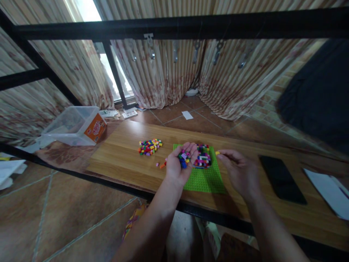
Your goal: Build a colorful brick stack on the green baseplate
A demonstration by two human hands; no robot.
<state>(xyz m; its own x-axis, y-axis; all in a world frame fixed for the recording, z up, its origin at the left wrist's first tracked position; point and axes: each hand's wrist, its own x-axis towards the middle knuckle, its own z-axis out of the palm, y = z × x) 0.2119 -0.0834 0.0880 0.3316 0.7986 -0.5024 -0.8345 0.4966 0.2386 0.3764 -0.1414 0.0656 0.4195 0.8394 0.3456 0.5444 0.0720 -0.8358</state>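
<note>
My left hand (178,163) is cupped palm up over the left edge of a green baseplate (204,178) and holds several small coloured bricks (184,158). My right hand (237,171) hovers at the plate's right side and pinches one small yellow brick (217,153) between thumb and forefinger. On the plate's far part stands a low ring-shaped build of mixed-colour bricks (203,158), partly hidden by my left hand.
A heap of loose coloured bricks (149,146) lies on the wooden board (122,160), with a few strays (162,165) nearer me. A clear plastic box (72,125) stands far left. A black phone (280,178) and white paper (329,193) lie right. A black bar (174,27) crosses overhead.
</note>
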